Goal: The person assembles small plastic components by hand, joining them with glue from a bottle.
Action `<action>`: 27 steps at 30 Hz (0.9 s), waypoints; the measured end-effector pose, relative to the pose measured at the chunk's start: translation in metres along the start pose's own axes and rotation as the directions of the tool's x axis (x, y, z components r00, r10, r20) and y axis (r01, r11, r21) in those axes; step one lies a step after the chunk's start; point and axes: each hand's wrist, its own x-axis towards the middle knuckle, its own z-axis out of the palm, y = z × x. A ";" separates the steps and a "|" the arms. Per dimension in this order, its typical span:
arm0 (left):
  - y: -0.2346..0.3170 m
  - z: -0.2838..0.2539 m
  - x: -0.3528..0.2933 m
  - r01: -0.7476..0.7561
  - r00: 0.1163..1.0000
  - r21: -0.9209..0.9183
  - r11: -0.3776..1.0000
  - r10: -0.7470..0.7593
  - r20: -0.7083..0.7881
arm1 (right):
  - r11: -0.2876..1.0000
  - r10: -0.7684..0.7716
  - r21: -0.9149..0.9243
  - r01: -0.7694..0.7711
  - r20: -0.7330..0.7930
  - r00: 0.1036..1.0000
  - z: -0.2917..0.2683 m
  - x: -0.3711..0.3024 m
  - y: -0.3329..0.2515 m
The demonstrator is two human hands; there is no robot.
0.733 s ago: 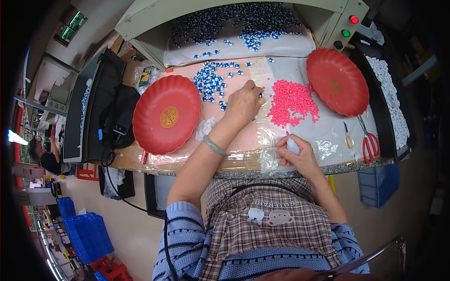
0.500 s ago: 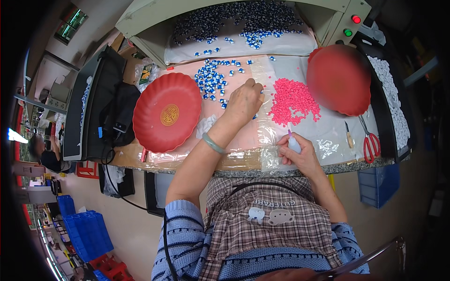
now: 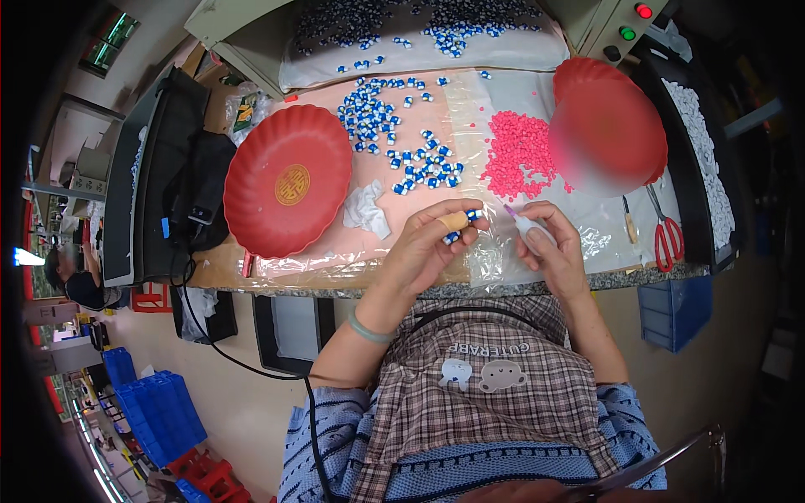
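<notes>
Pale floor [image 3: 231, 386] lies under a work table with a speckled stone edge [image 3: 340, 293]. At the back stands a big beige machine [image 3: 597, 38] with a red light [image 3: 643, 10] and a green light [image 3: 627, 33]. Lots of tiny blue and white bits sit on the white cloth [image 3: 402, 69] inside it.

Near the front of the table, the left hand [image 3: 428, 241] pinches a small blue and white piece [image 3: 473, 215] between its thumb and a finger. A second piece [image 3: 453, 237] shows just below, by the other fingers. One finger or the thumb has a tan wrap [image 3: 454, 221].

The right hand [image 3: 549, 245] has its fingers curled tight around a little white bottle [image 3: 531, 230]. Its purple tip [image 3: 510, 210] points at the left hand, close to the piece but apart from it.

Bright pink bits [image 3: 516, 147] lie in a pile past the bottle. More blue and white pieces [image 3: 426, 163] lie past the left hand. Two red plates [image 3: 285, 155] sit at the sides, and the right one is partly blurry. Red scissors [image 3: 669, 243] lie beside a small knife [image 3: 630, 228].
</notes>
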 end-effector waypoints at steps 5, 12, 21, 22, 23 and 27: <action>-0.010 0.000 -0.012 -0.022 1.000 0.091 0.996 0.023 -0.012 | 0.998 -0.041 0.050 0.044 -0.062 0.997 -0.004 -0.003 -0.001; -0.012 0.007 -0.020 -0.059 0.997 0.261 0.964 0.069 -0.029 | 0.989 -0.133 0.031 0.145 -0.240 0.962 0.006 -0.009 -0.020; -0.017 0.018 -0.028 -0.235 0.959 0.630 0.740 0.284 0.024 | 0.860 -0.437 -0.367 0.355 -0.169 0.884 0.016 -0.022 -0.031; -0.018 0.017 -0.028 -0.233 0.959 0.629 0.742 0.282 0.023 | 0.809 -0.480 -0.446 0.382 -0.128 0.868 0.017 -0.023 -0.033; -0.019 0.016 -0.028 -0.224 0.961 0.639 0.736 0.277 0.018 | 0.751 -0.519 -0.520 0.407 -0.083 0.851 0.018 -0.025 -0.035; -0.024 0.010 -0.028 -0.255 0.943 0.753 0.606 0.329 0.054 | 0.631 -0.563 -0.655 0.417 -0.016 0.827 0.020 -0.028 -0.038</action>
